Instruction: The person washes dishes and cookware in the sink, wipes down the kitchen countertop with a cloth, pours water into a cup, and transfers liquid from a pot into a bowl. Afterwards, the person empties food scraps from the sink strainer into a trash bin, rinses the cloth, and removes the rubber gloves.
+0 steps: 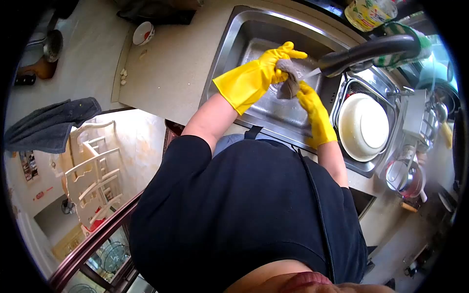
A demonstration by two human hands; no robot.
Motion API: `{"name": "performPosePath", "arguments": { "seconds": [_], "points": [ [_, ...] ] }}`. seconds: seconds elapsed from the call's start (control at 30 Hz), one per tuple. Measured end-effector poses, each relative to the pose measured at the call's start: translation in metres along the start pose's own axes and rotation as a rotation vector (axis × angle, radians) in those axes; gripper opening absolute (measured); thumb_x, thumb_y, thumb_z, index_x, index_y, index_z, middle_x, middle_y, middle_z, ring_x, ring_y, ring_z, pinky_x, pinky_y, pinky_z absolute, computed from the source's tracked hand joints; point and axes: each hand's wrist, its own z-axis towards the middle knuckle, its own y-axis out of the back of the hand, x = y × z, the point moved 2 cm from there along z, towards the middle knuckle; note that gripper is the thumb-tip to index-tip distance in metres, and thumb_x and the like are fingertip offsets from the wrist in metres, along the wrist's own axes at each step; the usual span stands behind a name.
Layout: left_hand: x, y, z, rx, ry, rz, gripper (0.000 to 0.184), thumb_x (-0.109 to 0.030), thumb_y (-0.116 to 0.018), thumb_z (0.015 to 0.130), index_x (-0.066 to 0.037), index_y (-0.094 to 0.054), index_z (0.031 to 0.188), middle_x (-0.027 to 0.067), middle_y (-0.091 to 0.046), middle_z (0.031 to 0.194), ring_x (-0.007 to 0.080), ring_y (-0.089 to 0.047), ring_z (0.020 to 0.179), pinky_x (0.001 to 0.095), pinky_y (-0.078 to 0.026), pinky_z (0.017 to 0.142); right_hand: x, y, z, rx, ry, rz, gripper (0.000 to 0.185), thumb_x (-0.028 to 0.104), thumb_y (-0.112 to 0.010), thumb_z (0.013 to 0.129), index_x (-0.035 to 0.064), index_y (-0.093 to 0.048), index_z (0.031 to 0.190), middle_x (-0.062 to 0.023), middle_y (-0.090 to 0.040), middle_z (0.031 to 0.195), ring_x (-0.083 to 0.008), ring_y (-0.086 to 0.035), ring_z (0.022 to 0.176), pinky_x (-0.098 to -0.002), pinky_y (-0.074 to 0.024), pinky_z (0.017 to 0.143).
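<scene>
Both of my hands wear yellow rubber gloves and are over the steel sink [224, 63]. A wet-looking grey-brown cloth [289, 80] is bunched between them. My left hand [273, 63] grips the cloth, with some fingers stretched out past it. My right hand [310, 100] pinches the cloth's right side, its fingertips partly hidden. A stream of water [310, 74] runs from the black faucet [366, 53] toward the cloth and my right hand.
A cream bowl [364, 127] lies upside down in the drying rack right of the sink. A small bowl [143, 33] stands on the counter [171, 73] at left. A yellow-labelled bottle [371, 13] is behind the faucet. A dark towel [53, 122] hangs at far left.
</scene>
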Motion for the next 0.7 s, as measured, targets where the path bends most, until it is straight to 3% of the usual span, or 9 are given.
{"name": "performPosePath", "arguments": {
  "seconds": [0.1, 0.13, 0.2, 0.23, 0.33, 0.43, 0.53, 0.63, 0.7],
  "points": [
    [-0.003, 0.065, 0.013, -0.043, -0.047, 0.109, 0.053, -0.054, -0.063, 0.097, -0.011, -0.069, 0.128, -0.0003, -0.064, 0.077, 0.0094, -0.062, 0.064, 0.0227, -0.050, 0.053, 0.000, 0.043, 0.003, 0.030, -0.287, 0.744, 0.030, 0.013, -0.061, 0.098, 0.0000, -0.063, 0.125, -0.0095, -0.068, 0.109, -0.0187, -0.065, 0.099, -0.0302, -0.0518, 0.083],
    [0.000, 0.075, 0.013, -0.084, -0.054, 0.157, 0.050, -0.052, -0.063, 0.097, -0.013, -0.069, 0.127, 0.0006, -0.066, 0.080, 0.0107, -0.063, 0.066, 0.0236, -0.051, 0.053, 0.081, 0.039, -0.021, -0.283, -0.275, 0.748, 0.025, 0.011, -0.060, 0.099, 0.0001, -0.064, 0.121, -0.0053, -0.066, 0.097, -0.0126, -0.061, 0.083, -0.0268, -0.0485, 0.073],
    [0.013, 0.087, 0.016, -0.791, -0.174, 0.540, 0.035, -0.041, -0.062, 0.101, -0.017, -0.071, 0.125, 0.0050, -0.068, 0.095, 0.0171, -0.067, 0.081, 0.0333, -0.055, 0.058, 0.066, 0.044, -0.008, -0.157, -0.272, 0.320, 0.025, 0.013, -0.060, 0.100, 0.0007, -0.064, 0.122, -0.0050, -0.067, 0.095, -0.0115, -0.061, 0.082, -0.0263, -0.0482, 0.072],
    [0.020, 0.092, 0.019, -0.692, -0.146, 0.645, 0.030, -0.034, -0.057, 0.103, -0.019, -0.070, 0.126, 0.0069, -0.069, 0.114, 0.0198, -0.066, 0.102, 0.0389, -0.058, 0.079, 0.056, 0.046, -0.002, -0.030, -0.257, -0.107, 0.026, 0.015, -0.059, 0.101, 0.0013, -0.064, 0.122, -0.0046, -0.067, 0.094, -0.0104, -0.060, 0.081, -0.0258, -0.0480, 0.071],
    [0.052, 0.070, 0.039, -0.408, -0.395, 1.022, 0.040, -0.037, -0.051, 0.106, -0.014, -0.064, 0.136, 0.0043, -0.065, 0.136, 0.0194, -0.057, 0.126, 0.0313, -0.040, 0.112, 0.152, 0.056, -0.008, -0.086, -0.236, -0.107, 0.028, 0.021, -0.061, 0.101, 0.0052, -0.066, 0.124, -0.0054, -0.069, 0.095, -0.0124, -0.061, 0.081, -0.0269, -0.0490, 0.072],
    [0.051, 0.022, 0.044, 0.077, -0.385, 0.198, 0.057, -0.054, -0.049, 0.104, -0.010, -0.062, 0.138, 0.0072, -0.064, 0.134, 0.0200, -0.057, 0.125, 0.0356, -0.041, 0.110, 0.194, 0.046, 0.006, 0.018, -0.047, -0.197, 0.026, 0.019, -0.062, 0.098, 0.0051, -0.067, 0.119, -0.0126, -0.070, 0.098, -0.0191, -0.066, 0.086, -0.0323, -0.0521, 0.077],
    [0.060, 0.006, 0.051, 0.108, -0.280, 0.211, 0.069, -0.064, -0.047, 0.100, -0.008, -0.060, 0.137, 0.0090, -0.064, 0.131, 0.0203, -0.060, 0.118, 0.0328, -0.044, 0.105, 0.181, 0.055, 0.001, 0.151, -0.303, 0.396, 0.023, 0.018, -0.061, 0.099, 0.0063, -0.069, 0.117, -0.0084, -0.072, 0.105, -0.0170, -0.068, 0.092, -0.0309, -0.0514, 0.081],
    [0.075, 0.003, 0.065, 0.173, -0.336, 0.178, 0.071, -0.067, -0.043, 0.100, -0.009, -0.057, 0.138, 0.0089, -0.065, 0.125, 0.0217, -0.063, 0.109, 0.0316, -0.048, 0.099, 0.147, 0.057, 0.007, -0.298, -0.255, 0.663, 0.023, 0.020, -0.066, 0.098, 0.0035, -0.068, 0.114, -0.0078, -0.072, 0.100, -0.0182, -0.068, 0.087, -0.0285, -0.0523, 0.077],
    [0.081, 0.004, 0.045, 0.299, -0.103, 0.060, 0.074, -0.069, -0.042, 0.100, -0.009, -0.052, 0.141, 0.0106, -0.063, 0.128, 0.0240, -0.063, 0.111, 0.0370, -0.050, 0.101, 0.149, 0.053, 0.004, -0.342, -0.336, 0.702, 0.018, 0.021, -0.069, 0.097, 0.0048, -0.066, 0.102, -0.0045, -0.068, 0.086, -0.0151, -0.065, 0.076, -0.0277, -0.0501, 0.069]
  ]
}}
